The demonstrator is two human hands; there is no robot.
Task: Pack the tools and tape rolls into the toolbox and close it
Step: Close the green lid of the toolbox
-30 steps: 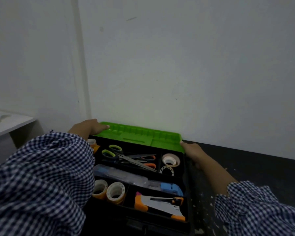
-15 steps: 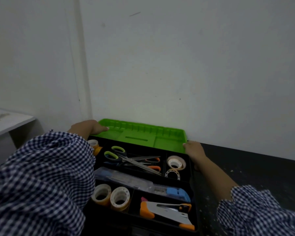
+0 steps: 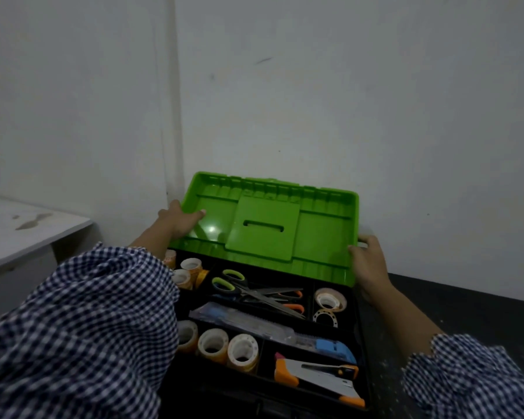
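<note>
Green lid being held half raised and tilted between both hands. Lid's left edge being grasped by left hand, thumb lying on inner face. Right edge being grasped by right hand. Black toolbox lying open just below hands, on dark surface. Scissors, tape rolls, stapler being kept in compartments, nearer than hands. White wall behind hands.

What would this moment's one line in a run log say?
stage: closing | left hand: grips lid left edge | right hand: grips right edge | lid: partly raised | toolbox: packed, open
</note>
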